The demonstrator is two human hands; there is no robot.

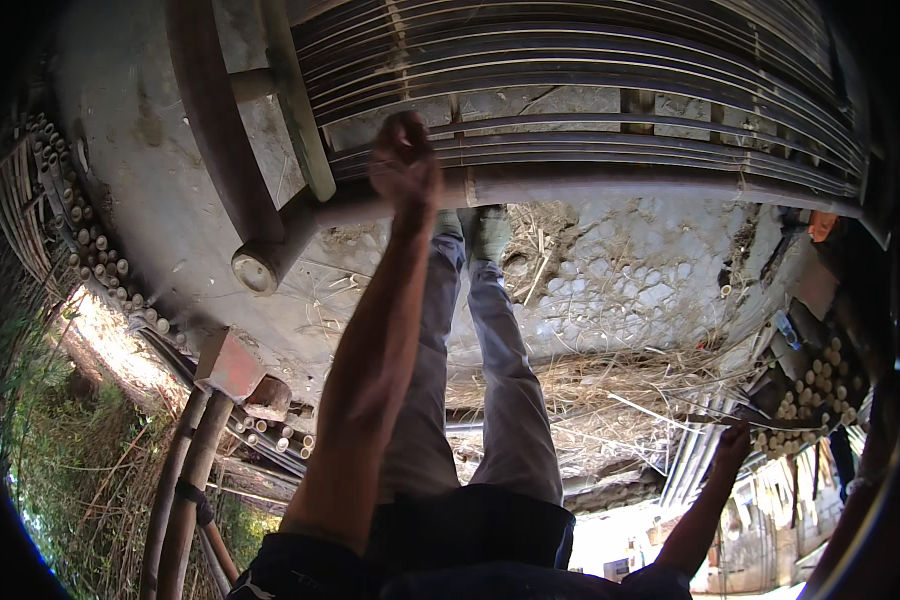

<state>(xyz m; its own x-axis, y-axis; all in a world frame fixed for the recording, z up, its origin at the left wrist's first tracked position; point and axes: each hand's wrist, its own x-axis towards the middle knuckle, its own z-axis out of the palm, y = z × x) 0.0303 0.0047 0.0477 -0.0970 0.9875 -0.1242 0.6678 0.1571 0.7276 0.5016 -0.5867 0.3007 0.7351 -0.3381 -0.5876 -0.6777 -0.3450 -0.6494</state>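
Observation:
A bamboo bench (590, 185) with a frame of thick dark poles and rows of thin slats (570, 85) stretches across the far side. My left hand (405, 165) is over its front pole, near the left ends of the slats. Motion blurs its curled fingers, so whether they hold a slat is unclear. Out to the right and low, my right hand (733, 440) is closed round what looks like a long dark knife (792, 424). The knife lies level, apart from the bench.
Straw and shavings (610, 385) litter the ground around my legs. Cut bamboo poles are stacked at the right (820, 385) and left (95, 255). A reddish block (230, 365) and leaning poles (180, 495) stand lower left. An orange object (822, 226) lies beyond the bench's right end.

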